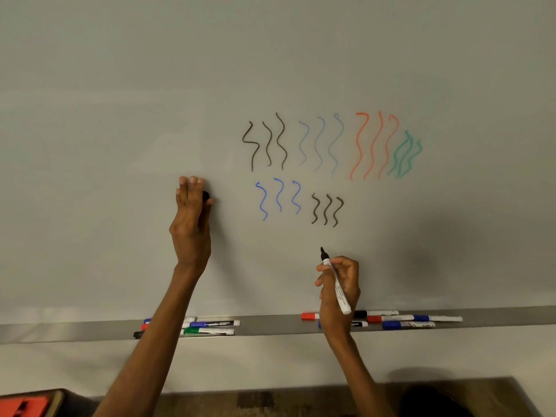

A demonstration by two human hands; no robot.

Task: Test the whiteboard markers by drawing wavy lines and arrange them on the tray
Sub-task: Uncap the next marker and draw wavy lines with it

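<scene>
Tray (270, 325) holds capped markers (406, 319); right grip (350, 281) clasps black marker (337, 285), left grip (191, 224) pinches cap (206, 196).

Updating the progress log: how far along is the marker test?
Done: six sets of wavy lines on the whiteboard, in black, blue, red and green. In hand: right hand holds an uncapped black marker, tip below the drawn lines; left hand pinches a black cap. Left: recap it and set it on the tray, where markers lie in two loose groups.

whiteboard (150, 115): smooth, faintly glossy | tray (270, 325): matt grey metal | markers (406, 319): glossy plastic
</scene>
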